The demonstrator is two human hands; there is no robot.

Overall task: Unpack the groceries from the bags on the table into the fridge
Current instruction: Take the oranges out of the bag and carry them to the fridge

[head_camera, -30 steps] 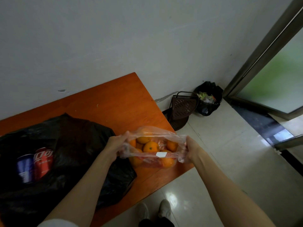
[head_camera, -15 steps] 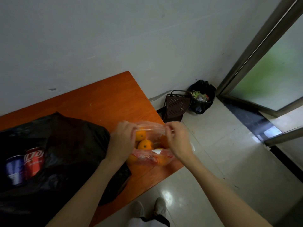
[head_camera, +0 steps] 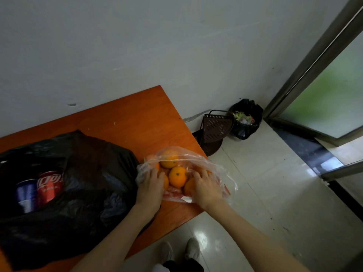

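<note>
since the earlier frame both hands have dropped from the pinched top of the clear bag down onto the fruit, and the bag mouth now lies spread open.

the orange wooden counter (head_camera: 125, 122) fills the left and centre of the frame, its corner at centre. a large crumpled black plastic bag (head_camera: 94, 193) covers the lower left, with a red drink can (head_camera: 50, 185) and a blue drink can (head_camera: 26, 195) side by side in its opening at the far left. just right of it, at the counter's right edge near the centre of the frame, sits the thin clear plastic bag of round oranges (head_camera: 177, 176).

the left hand (head_camera: 150, 186) rests on the bag's left side, fingers curved over film and fruit; whether its grip has closed on anything i cannot tell. the right hand (head_camera: 206, 186) lies on the right side, fingers loosely curved over an orange, grip likewise unclear.

on the pale tiled floor (head_camera: 275, 193), right of centre, a brown perforated basket (head_camera: 216, 127) stands beside a small bin lined with a black bag (head_camera: 246, 119). white shoes (head_camera: 179, 250) show at the bottom.
</note>
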